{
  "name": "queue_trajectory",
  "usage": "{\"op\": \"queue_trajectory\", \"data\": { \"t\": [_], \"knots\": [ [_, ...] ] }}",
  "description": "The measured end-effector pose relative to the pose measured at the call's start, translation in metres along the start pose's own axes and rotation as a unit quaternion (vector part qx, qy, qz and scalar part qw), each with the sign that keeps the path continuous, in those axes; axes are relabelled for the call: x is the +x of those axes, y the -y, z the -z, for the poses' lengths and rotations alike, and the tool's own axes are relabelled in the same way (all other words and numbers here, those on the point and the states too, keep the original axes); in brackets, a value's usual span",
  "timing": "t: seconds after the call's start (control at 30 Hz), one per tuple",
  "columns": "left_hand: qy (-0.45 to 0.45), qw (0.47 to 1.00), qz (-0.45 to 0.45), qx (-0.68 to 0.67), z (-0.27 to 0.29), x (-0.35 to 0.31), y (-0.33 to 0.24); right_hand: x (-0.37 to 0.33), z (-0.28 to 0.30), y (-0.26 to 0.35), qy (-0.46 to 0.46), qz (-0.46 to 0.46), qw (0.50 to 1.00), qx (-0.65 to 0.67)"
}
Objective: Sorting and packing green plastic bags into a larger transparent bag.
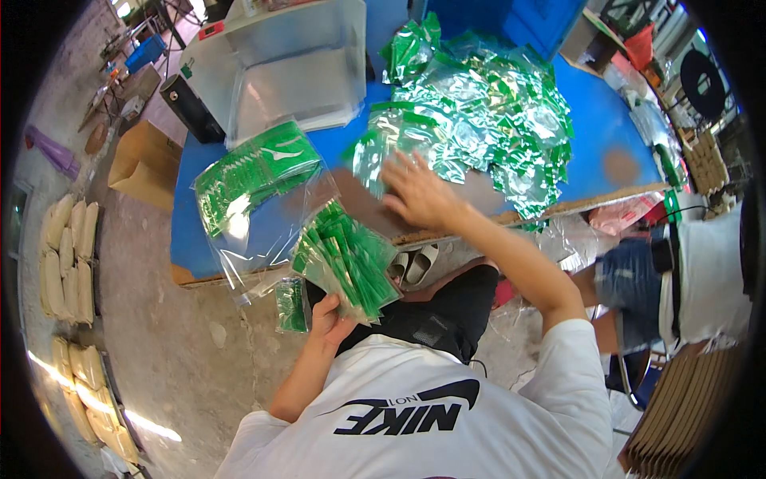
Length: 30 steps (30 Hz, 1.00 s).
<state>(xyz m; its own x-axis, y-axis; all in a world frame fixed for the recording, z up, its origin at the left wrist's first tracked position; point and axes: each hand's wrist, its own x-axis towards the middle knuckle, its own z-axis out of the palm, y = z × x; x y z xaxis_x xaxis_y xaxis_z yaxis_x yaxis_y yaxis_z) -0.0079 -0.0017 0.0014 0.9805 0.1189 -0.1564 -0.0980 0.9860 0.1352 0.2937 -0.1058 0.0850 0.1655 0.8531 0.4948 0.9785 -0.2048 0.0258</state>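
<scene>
My left hand (329, 321) is closed round the lower end of a fanned stack of green-and-clear plastic packets (347, 259), held over my lap at the table's front edge. My right hand (421, 191) reaches over the table with its fingers apart and nothing seen in them. It is at the near left side of a big loose heap of shiny green and clear packets (487, 108). Left of it, a neat overlapping row of green packets (259, 172) lies on a clear plastic bag (247, 259) that hangs over the table's front edge.
The blue table (614, 128) has a worn front edge. Behind the row stand a translucent bin (299, 88) and a black box (191, 109); a blue crate (542, 28) is behind the heap. A cardboard box (145, 164) is at the left. Another person (670, 279) is at the right.
</scene>
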Motion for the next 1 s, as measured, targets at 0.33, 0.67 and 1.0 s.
{"op": "queue_trajectory", "data": {
  "t": [0.33, 0.67, 1.0],
  "knots": [
    [-0.079, 0.996, -0.025, 0.016, -0.003, 0.003, -0.002, -0.007, 0.019, -0.023, 0.0, -0.082, 0.993, -0.082],
    [-0.04, 0.996, 0.031, 0.069, 0.009, 0.004, 0.006, 0.035, 0.004, -0.019, -0.073, -0.107, 0.978, 0.166],
    [-0.049, 0.997, -0.043, 0.047, 0.005, 0.004, -0.002, -0.017, 0.057, 0.031, 0.147, -0.044, 0.929, 0.338]
  ]
}}
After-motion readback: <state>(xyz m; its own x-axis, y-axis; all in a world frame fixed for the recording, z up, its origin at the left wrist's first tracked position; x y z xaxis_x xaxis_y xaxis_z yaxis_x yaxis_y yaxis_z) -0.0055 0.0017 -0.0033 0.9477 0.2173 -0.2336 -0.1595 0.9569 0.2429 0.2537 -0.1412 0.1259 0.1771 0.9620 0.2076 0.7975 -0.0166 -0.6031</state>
